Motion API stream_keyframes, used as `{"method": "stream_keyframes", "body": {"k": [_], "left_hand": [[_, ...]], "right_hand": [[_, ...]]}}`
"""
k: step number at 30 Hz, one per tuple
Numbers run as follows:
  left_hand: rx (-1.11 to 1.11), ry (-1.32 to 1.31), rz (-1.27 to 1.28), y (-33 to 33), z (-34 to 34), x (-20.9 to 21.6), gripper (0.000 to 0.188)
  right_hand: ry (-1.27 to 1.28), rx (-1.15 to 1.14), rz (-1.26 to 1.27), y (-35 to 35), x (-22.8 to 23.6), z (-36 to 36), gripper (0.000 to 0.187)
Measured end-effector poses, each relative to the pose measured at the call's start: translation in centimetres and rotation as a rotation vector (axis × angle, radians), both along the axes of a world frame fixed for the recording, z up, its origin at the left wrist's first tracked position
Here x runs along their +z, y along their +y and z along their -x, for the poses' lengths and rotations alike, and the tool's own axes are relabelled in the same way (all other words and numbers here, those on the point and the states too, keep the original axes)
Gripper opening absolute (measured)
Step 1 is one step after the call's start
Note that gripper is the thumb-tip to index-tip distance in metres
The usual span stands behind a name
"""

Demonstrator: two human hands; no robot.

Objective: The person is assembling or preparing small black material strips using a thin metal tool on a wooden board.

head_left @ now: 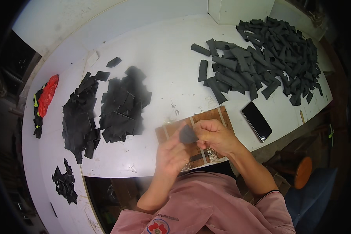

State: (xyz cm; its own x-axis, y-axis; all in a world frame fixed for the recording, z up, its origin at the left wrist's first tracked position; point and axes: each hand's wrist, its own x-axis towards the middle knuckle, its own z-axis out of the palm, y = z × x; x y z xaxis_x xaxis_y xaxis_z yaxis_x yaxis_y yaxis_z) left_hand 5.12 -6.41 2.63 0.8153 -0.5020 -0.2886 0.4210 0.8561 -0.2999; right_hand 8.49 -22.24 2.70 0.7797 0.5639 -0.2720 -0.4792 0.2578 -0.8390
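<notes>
In front of my chest, a small black piece of fabric-like sheet (pixel 188 135) is held between my two hands, its edge curved. My left hand (pixel 171 153) is closed with its fingers against the left side of the piece, slightly blurred. Pinching the right edge with thumb and finger is my right hand (pixel 215 135). Beneath both hands lies a brown board (pixel 208 116) with pale strips across it, partly hidden by them.
Two heaps of flat black pieces (pixel 80 117) (pixel 124 105) lie left, with a smaller black heap (pixel 64 182) nearer. Dark grey rolled tubes (pixel 277 54) cover the far right. A phone (pixel 256 121) lies right of the board; a red bag (pixel 48 95) sits far left.
</notes>
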Motion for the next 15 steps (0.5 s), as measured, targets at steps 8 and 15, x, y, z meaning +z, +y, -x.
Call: {"method": "stream_keyframes", "body": {"k": [8, 15], "left_hand": [[0.121, -0.696, -1.229, -1.6, 2.0, 3.8, 0.037], [-0.04, -0.254, -0.846, -0.8, 1.1, 0.9, 0.027]], "right_hand": [[-0.297, 0.114, -0.061, -0.2, 1.3, -1.7, 0.019], [-0.23, 0.058, -0.044, -0.2, -1.7, -0.7, 0.015]]}}
